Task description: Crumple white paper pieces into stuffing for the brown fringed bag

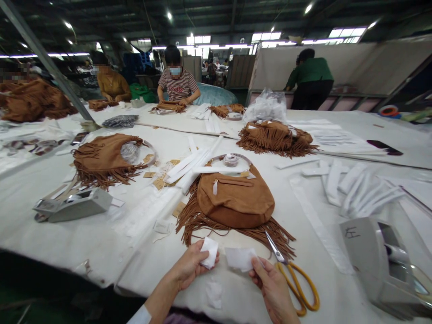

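Observation:
Between thumb and fingers my left hand (pixel 189 269) pinches a small folded piece of white paper (pixel 209 252). My right hand (pixel 270 283) grips the edge of a thin white sheet (pixel 239 258), held a little apart from the first piece. Just beyond both hands lies a brown suede handbag (pixel 236 198) with long fringe and a zip across its face. Scissors (pixel 293 281) with yellow handles rest beside my right hand, blades toward the bag. Another white scrap (pixel 213 294) is on the table below my hands.
Tape dispensers stand at left (pixel 76 204) and right (pixel 378 261). White strips (pixel 357 184) are spread at the right. More fringed bags (pixel 104 157) lie on the white table (pixel 145 261). Co-workers (pixel 177 83) stand across it. A metal pole (pixel 50 63) rises at the left.

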Tool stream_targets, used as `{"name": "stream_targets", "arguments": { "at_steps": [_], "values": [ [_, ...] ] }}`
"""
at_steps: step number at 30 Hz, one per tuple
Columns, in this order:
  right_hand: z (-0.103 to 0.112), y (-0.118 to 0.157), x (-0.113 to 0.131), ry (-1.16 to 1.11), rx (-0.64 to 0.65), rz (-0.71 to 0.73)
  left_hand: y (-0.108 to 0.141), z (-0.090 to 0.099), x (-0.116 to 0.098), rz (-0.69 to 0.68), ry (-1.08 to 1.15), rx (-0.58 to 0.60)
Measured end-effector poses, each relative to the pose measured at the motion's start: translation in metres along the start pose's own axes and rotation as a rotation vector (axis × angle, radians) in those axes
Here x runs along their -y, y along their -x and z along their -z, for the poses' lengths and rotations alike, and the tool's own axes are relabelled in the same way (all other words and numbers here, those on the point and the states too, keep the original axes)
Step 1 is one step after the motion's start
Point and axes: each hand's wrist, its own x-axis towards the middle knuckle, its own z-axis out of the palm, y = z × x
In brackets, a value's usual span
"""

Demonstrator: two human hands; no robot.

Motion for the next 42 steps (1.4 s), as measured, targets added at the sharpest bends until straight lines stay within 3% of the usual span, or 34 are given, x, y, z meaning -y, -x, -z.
{"name": "stream_targets", "arguments": {
  "at_steps": [4, 7, 9, 14, 19, 20, 22, 25, 27, 28, 30, 32, 34, 36, 39, 40, 42],
  "values": [
    [0.003, 0.005, 0.003, -0.032, -0.011, -0.017, -0.001, 0.004, 0.005, -0.330, -0.631, -0.095],
    [0.004, 0.011, 0.008, -0.056, -0.017, -0.033, -0.004, 0.006, 0.013, -0.500, -1.026, -0.080],
    [0.007, 0.015, 0.010, -0.062, -0.032, -0.035, -0.009, 0.006, 0.019, -0.506, -1.043, -0.075],
    [0.011, 0.017, 0.007, -0.105, -0.061, -0.028, -0.020, 0.009, 0.013, -0.355, -0.883, -0.182],
    [0.011, 0.017, 0.002, -0.054, -0.119, 0.044, -0.008, 0.005, -0.004, -0.543, -0.899, -0.456],
    [0.011, 0.019, 0.001, 0.016, -0.156, 0.115, -0.002, -0.001, -0.005, -0.481, -0.838, -0.436],
    [0.011, 0.025, 0.001, 0.228, -0.263, 0.362, 0.011, -0.019, 0.000, -0.225, -0.589, -0.272],
    [0.007, 0.038, 0.002, 0.620, -0.242, 1.012, 0.025, -0.056, 0.015, 0.160, -0.001, 0.029],
    [0.003, 0.047, 0.003, 0.821, -0.088, 1.389, 0.028, -0.076, 0.024, 0.194, 0.280, 0.098],
    [0.000, 0.050, 0.002, 0.888, -0.030, 1.497, 0.027, -0.083, 0.027, 0.168, 0.344, 0.087],
    [-0.005, 0.056, 0.000, 0.966, 0.010, 1.571, 0.023, -0.090, 0.031, 0.115, 0.367, 0.007],
    [-0.008, 0.060, -0.004, 0.965, 0.034, 1.575, 0.019, -0.088, 0.030, 0.111, 0.331, -0.070],
    [-0.008, 0.062, -0.007, 0.879, 0.082, 1.492, 0.017, -0.082, 0.026, 0.108, 0.280, -0.097],
    [-0.004, 0.061, -0.007, 0.715, 0.048, 1.222, 0.018, -0.076, 0.020, 0.135, 0.217, -0.060],
    [0.000, 0.054, 0.006, 0.468, -0.045, 0.601, 0.021, -0.072, 0.013, 0.237, 0.110, 0.101],
    [0.001, 0.051, 0.012, 0.423, -0.015, 0.447, 0.021, -0.072, 0.011, 0.267, 0.079, 0.160],
    [-0.001, 0.045, 0.023, 0.395, 0.114, 0.302, 0.021, -0.072, 0.011, 0.299, 0.047, 0.250]
  ]
}}
